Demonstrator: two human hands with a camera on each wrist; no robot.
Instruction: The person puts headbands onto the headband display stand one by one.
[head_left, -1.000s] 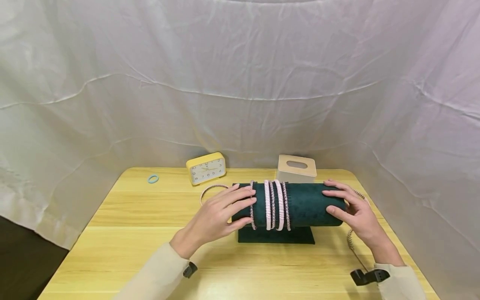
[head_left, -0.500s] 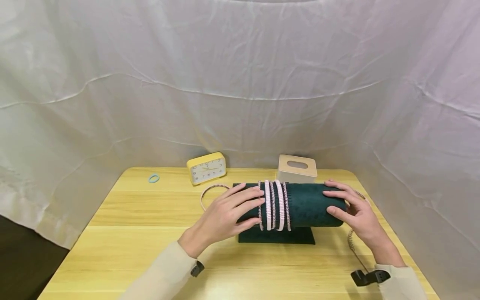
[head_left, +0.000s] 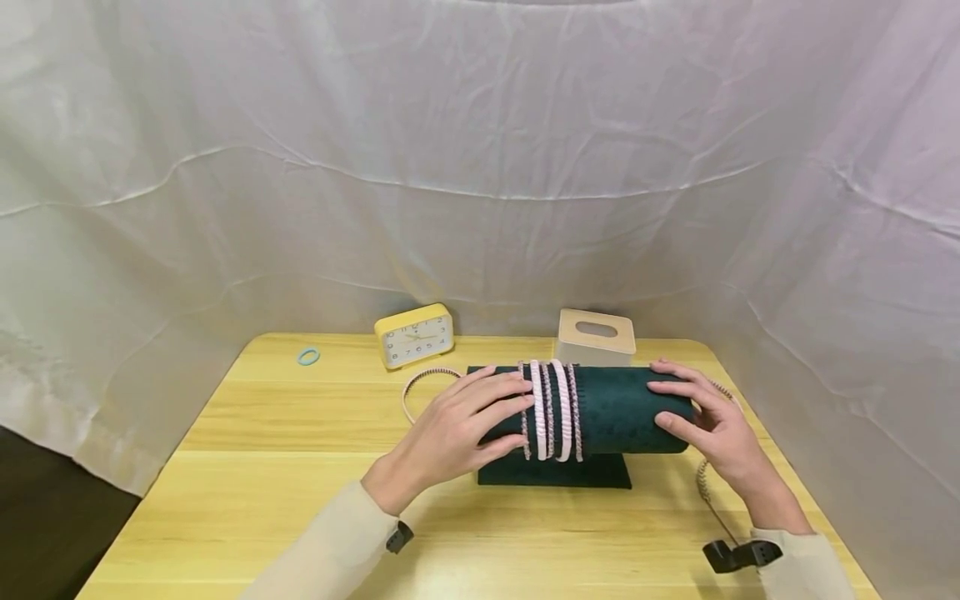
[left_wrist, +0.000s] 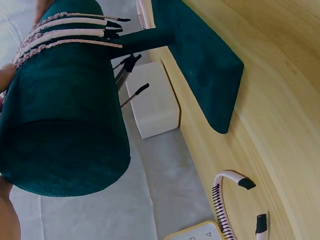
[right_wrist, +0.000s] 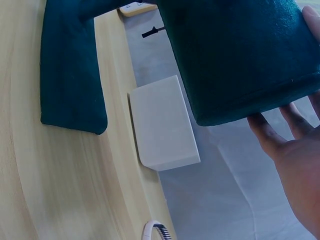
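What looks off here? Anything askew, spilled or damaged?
Nothing visibly spilled or damaged. Slightly odd: the slim pink and mauve fabric headbands sit bunched left of centre on the dark green velvety cylinder, so it looks lopsided. The yellow rectangular alarm clock stands turned at an angle.

Item count, one table (head_left: 300, 508)
My two hands, left hand (head_left: 465, 421) and right hand (head_left: 716, 433), each with one wrist camera (head_left: 400, 537); one green roll stand (head_left: 615, 417). On it I count five headbands — three thin braided headbands (head_left: 576, 417), two thick pale headbands (head_left: 565, 417). Beyond it — two toothed headbands (head_left: 431, 371), one clock (head_left: 416, 340), one tissue box (head_left: 596, 340), one blue ring (head_left: 308, 363).
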